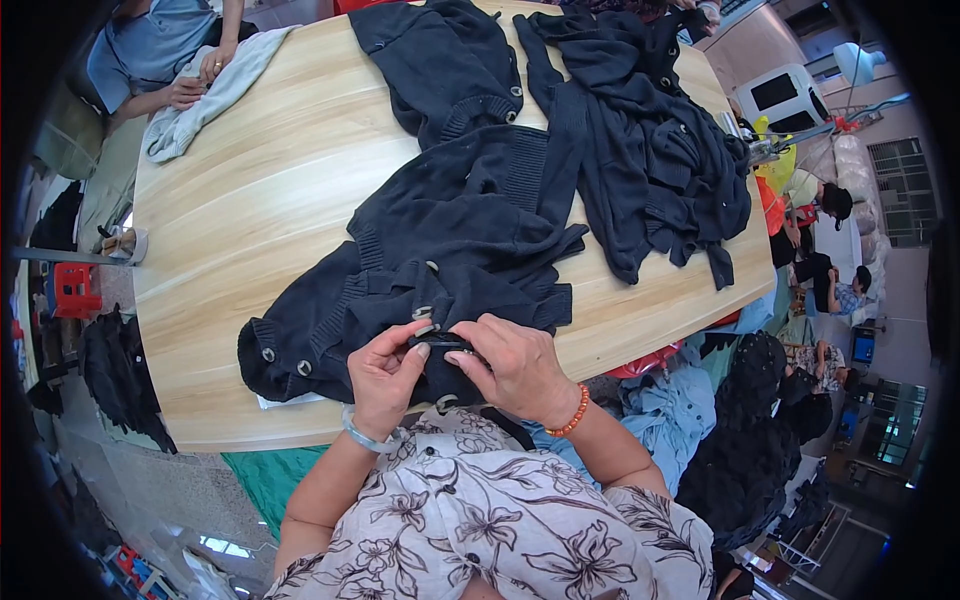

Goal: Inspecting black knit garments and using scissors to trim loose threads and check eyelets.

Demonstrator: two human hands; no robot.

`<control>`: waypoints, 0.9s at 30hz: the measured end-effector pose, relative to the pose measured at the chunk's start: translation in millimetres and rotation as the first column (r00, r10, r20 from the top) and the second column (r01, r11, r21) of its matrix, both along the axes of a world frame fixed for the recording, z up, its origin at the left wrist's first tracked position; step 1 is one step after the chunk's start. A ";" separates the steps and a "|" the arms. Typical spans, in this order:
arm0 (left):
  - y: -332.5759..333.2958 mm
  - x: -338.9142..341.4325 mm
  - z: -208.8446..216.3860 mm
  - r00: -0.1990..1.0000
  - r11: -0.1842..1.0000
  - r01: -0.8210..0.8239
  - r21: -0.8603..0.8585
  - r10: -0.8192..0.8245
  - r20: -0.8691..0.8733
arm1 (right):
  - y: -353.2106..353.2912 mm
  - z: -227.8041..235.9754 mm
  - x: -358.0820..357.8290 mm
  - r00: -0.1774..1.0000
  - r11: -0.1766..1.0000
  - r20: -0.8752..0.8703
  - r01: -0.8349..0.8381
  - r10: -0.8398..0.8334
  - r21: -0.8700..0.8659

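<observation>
A dark knit cardigan (pixel 440 220) with large brownish buttons lies spread over the table's near side. At its near edge, my left hand (pixel 382 375) pinches the button band between thumb and fingers, right beside a button (pixel 424 330). My right hand (pixel 518 368) is closed too, thumb against fingers, on the band's edge a short way to the right. Between the two hands shows a dark strip with a thin pale line; its detail is too small to tell. More buttons (pixel 304 367) sit on the ribbed part at the left.
More dark knit garments (pixel 650 150) are heaped on the wooden table (pixel 240 250) toward the far right. Across at the far left, another person's hands (pixel 200 85) handle a pale grey garment (pixel 225 90). Light blue cloth (pixel 660 410) and dark clothes (pixel 750 440) are piled beyond the right edge.
</observation>
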State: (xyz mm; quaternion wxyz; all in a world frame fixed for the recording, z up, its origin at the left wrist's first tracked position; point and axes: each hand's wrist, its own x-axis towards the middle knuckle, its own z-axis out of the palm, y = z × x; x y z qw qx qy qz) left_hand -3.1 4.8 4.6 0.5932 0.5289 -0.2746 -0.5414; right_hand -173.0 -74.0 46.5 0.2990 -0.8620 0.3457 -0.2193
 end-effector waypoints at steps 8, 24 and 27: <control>-1.6 -2.3 -0.1 1.000 1.000 -0.005 0.007 0.005 -0.007 | 2.1 -2.1 -0.4 1.000 1.000 0.016 0.025 -0.024 -0.017; -3.1 -6.6 0.3 1.000 1.000 -0.003 -0.026 0.003 -0.013 | 4.1 -7.2 4.0 0.997 0.993 0.020 0.079 -0.077 -0.092; -2.5 -4.2 -2.4 1.000 1.000 0.001 -0.013 -0.001 -0.011 | 3.8 -9.5 4.1 0.997 0.993 0.029 0.080 -0.077 -0.090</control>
